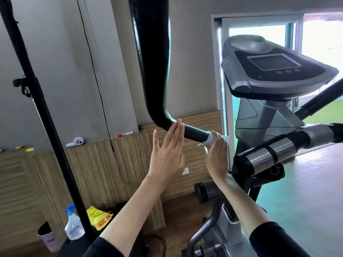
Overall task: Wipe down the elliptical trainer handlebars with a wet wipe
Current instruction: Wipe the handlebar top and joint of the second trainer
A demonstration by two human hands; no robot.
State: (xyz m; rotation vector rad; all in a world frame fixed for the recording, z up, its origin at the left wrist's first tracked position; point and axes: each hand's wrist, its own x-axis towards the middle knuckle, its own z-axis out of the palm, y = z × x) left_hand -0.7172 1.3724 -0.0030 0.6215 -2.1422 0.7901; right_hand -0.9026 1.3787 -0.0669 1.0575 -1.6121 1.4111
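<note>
Wipe [209,140] on handlebar [194,132]; marker [125,134] label illegible

You wear the one camera on your head: a wide-angle view facing forward and a little down, very near the thick black foam-padded handlebar [150,71] rising at centre. Your forearms [130,210] enter from the bottom edge; the grey plastic console [274,78] sits close at right.
</note>
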